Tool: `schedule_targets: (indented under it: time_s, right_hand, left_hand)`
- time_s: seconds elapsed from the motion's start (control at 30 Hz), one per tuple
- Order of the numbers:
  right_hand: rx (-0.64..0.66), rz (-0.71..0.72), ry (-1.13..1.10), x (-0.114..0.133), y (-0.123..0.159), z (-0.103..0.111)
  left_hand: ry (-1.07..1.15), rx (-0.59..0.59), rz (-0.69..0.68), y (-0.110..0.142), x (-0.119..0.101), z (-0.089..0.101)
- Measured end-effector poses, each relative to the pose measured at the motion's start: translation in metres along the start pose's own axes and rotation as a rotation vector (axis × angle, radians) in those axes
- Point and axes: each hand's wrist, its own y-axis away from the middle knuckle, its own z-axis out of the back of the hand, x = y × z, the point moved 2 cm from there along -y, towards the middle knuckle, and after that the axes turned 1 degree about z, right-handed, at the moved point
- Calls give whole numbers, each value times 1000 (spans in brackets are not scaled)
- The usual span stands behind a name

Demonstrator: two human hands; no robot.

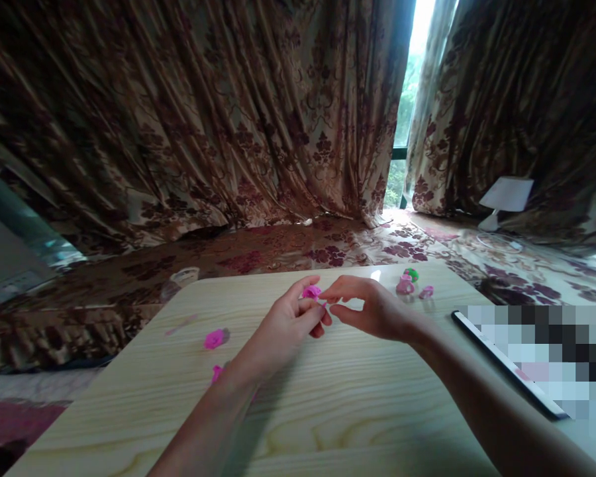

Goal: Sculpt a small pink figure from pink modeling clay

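My left hand [298, 315] is closed on a small bright pink plastic piece [311, 291] above the far middle of the table. The fingers cover much of this piece, so its full shape is hidden. Close on its right is my right hand [370, 306], with thumb and index finger apart and their tips beside the left fingertips. Whether the right index finger touches the piece is hard to tell. Left of my hands, a pink piece [213, 339] lies on the wooden table [357, 424], and another pink piece [217, 373] is partly behind my left forearm.
At the table's far right sit a pink piece [405, 285], a green piece [412, 273] and a smaller pink piece [426, 291]. A thin pale pink strip [181, 324] lies on the left. A dark-edged, pixelated object [511, 364] occupies the right side. A lamp [509, 194] stands beyond.
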Motion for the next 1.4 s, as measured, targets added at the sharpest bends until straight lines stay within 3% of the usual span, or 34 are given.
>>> schedule_targets:
  time_s: [0.13,0.27,0.37,0.57,0.73,0.93,1.4]
  right_hand:
    - [-18,-45,-11,-1,-9,5]
    - [-208,-157,42,-19,-17,8]
    - [-376,-237,24,-36,-17,4]
    - [-482,-271,-18,-48,-10,-14]
    - [-502,-295,-38,-45,-8,-21]
    - [-481,-281,-17,-40,-7,-25]
    - [-475,-287,-16,-42,-8,-25]
  left_hand:
    - [-123,37,-29,-16,-11,6]
    - [-232,27,-40,-41,-23,20]
    - [-418,-117,-196,-59,-27,34]
    - [-677,-149,-473,-58,-25,39]
    - [-877,-243,-614,-45,-18,36]
    - [-1011,-404,-654,-39,-5,29]
    - [-1066,-438,-640,-41,0,25]
